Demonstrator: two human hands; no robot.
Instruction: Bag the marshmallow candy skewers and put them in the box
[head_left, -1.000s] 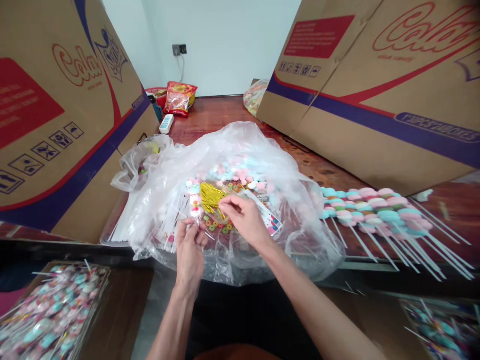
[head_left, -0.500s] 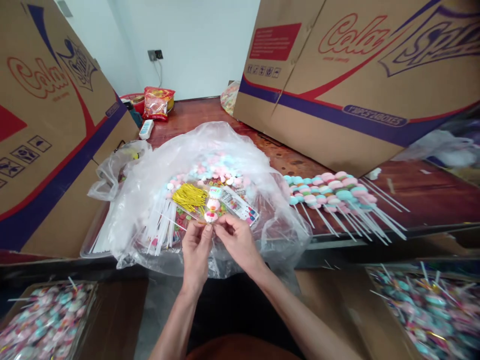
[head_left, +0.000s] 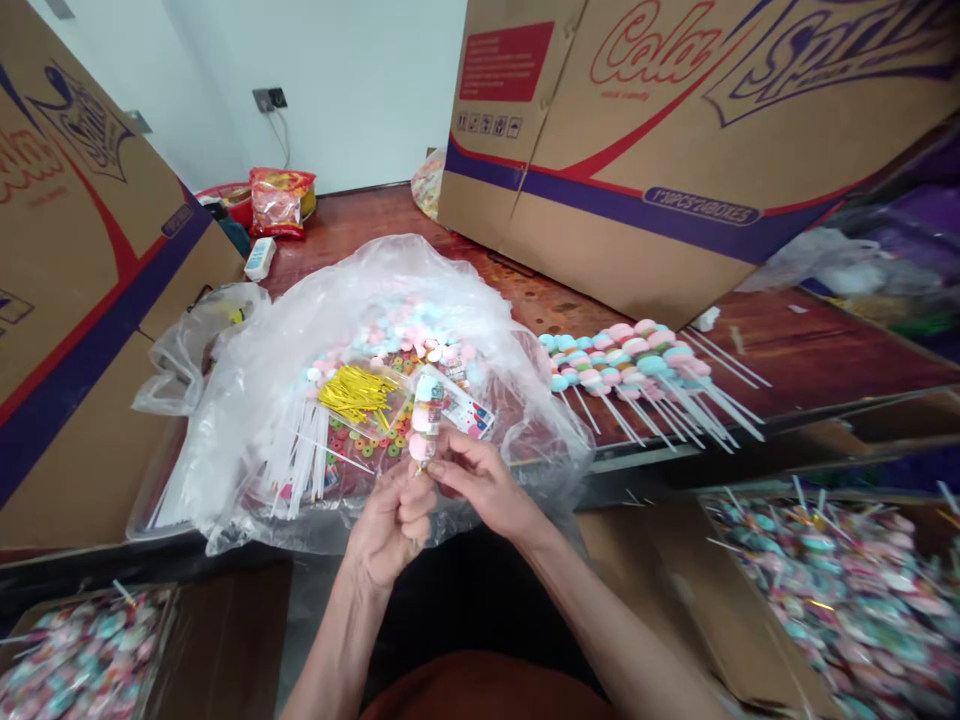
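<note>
1. We see two big cardboard boxes: one [head_left: 82, 300] standing at the table's left edge, one [head_left: 675, 140] leaning over the far right corner. Both shut, contents not visible.
2. Table [head_left: 825, 360], dark red wood, carries everything; bare strip runs between the right box and the near edge.
3. Clear plastic bag [head_left: 247, 400] sprawls open at the table's near-left part, hanging over the near edge. Inside: loose pastel candies [head_left: 405, 330] at the back, gold twist ties [head_left: 352, 392] in the middle, white sticks [head_left: 296, 465] at left, ring candies [head_left: 360, 445], printed card [head_left: 469, 412].
4. Open carton [head_left: 840, 590] below the table's near-right edge, full of wrapped lollipops. Another carton [head_left: 75, 650] at lower left, same fill.
5. Row of candy skewers [head_left: 630, 355] lies flat near the table's near edge, right of the bag, sticks pointing right.
6. Snack bag [head_left: 277, 200] and a white remote [head_left: 259, 258] at the far left corner.
7. Left hand [head_left: 394, 520] and right hand [head_left: 480, 485] meet over the bag's near edge, touching.
8. Wrapped candy skewer [head_left: 426, 420] stands upright above both hands; left fingers curled around its stick, right thumb and forefinger pinching just under the bottom candy.
</note>
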